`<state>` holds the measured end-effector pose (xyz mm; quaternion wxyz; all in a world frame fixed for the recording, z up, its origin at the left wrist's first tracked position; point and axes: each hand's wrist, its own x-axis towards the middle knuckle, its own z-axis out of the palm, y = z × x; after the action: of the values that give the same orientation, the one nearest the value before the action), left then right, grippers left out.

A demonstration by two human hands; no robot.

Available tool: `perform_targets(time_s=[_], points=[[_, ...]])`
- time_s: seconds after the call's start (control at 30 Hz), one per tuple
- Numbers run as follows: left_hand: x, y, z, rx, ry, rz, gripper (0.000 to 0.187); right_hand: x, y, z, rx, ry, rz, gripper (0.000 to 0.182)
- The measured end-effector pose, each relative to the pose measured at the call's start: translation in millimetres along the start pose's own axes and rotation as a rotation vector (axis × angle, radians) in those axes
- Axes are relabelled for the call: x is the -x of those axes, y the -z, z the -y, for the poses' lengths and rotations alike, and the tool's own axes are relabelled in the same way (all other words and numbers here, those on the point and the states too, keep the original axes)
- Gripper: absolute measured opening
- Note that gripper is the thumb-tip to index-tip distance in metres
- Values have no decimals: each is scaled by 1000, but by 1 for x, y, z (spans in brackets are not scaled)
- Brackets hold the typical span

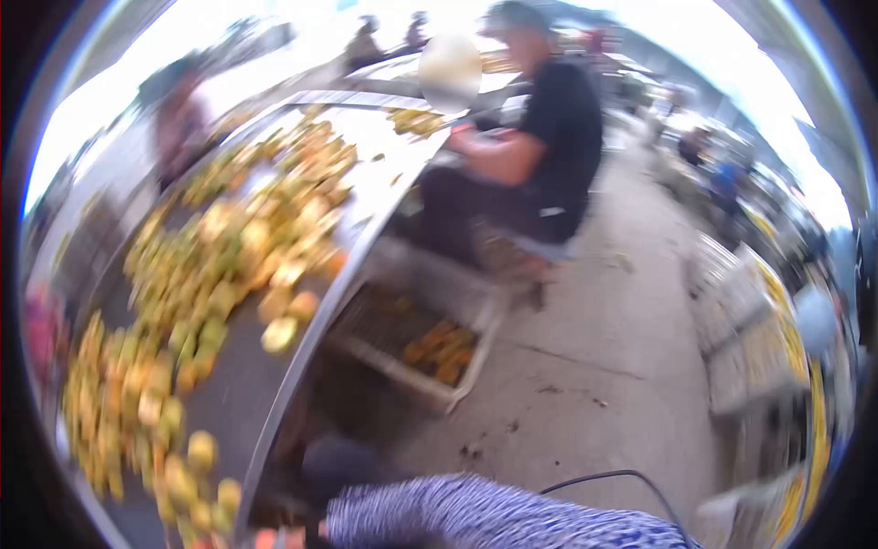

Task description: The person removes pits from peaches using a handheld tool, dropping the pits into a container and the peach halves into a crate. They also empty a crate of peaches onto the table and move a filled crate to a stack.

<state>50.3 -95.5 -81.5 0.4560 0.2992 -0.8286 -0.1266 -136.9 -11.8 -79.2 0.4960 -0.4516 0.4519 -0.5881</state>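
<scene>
A patterned blue-and-white sleeve (476, 512) crosses the bottom of the head view, covering my right arm. At its end, part of my right hand (282, 538) shows at the lower edge, blurred and cut off by the frame. It is beside the metal rim (291, 380) of a long dark sorting table (240, 377). Yellow, green and orange fruits (206, 453) lie near it on that surface, and a large heap of fruit (256, 233) spreads farther up. My left hand is out of the picture.
A person in a black T-shirt (567, 128) sits at the table's right side. A crate (448, 393) with some fruit stands on the floor below. Stacked pale crates (754, 366) line the right. Another person (178, 123) is across the table. A dark cable (613, 473) curves near my sleeve.
</scene>
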Motion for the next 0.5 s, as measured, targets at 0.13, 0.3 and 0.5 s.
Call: perform_targets(time_s=[0.13, 0.3, 0.5], points=[[-4, 18, 14, 1676, 730, -218, 34, 4, -30, -13, 388, 211, 148, 33], [13, 44, -11, 1544, 716, -449, 43, -19, -44, 10, -188, -551, -24, 30], [23, 39, 5, 1441, 788, -537, 47, -10, -87, -21, 73, -63, 161, 37]])
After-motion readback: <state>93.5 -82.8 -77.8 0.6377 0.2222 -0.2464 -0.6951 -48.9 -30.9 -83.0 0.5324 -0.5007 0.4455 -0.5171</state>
